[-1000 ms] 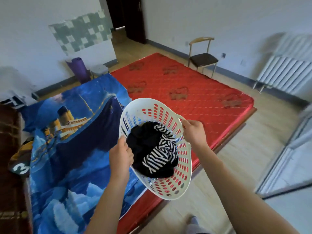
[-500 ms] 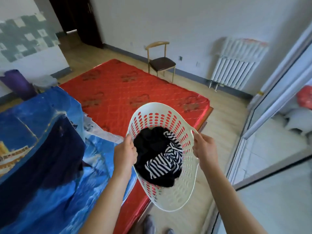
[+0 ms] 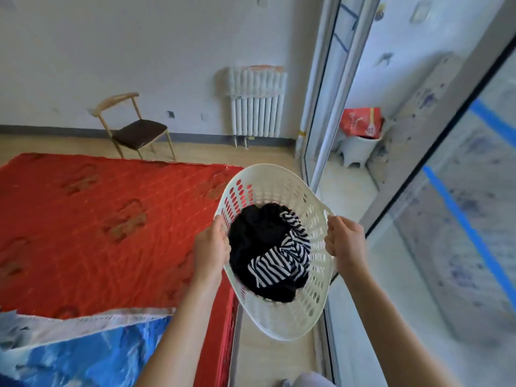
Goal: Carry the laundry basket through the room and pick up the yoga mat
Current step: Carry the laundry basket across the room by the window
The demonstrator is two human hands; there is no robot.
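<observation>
Grip noted: my left hand [image 3: 211, 248] and right hand [image 3: 344, 241] have fingers clamped on opposite rims of the laundry basket [image 3: 282, 317], tilted toward me over the floor gap beside the red mattress [image 3: 92, 219]. Yoga mat not in view. Risk: further tilt could spill the clothes [image 3: 268, 247], or the basket could clip the glass door [image 3: 446, 219] close by.

Blue sheet [image 3: 83, 350] cut off bottom-left; glass blurred.

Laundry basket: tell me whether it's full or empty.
Partly full. The laundry basket holds dark clothes and a striped garment low inside, well below the rim.
</observation>
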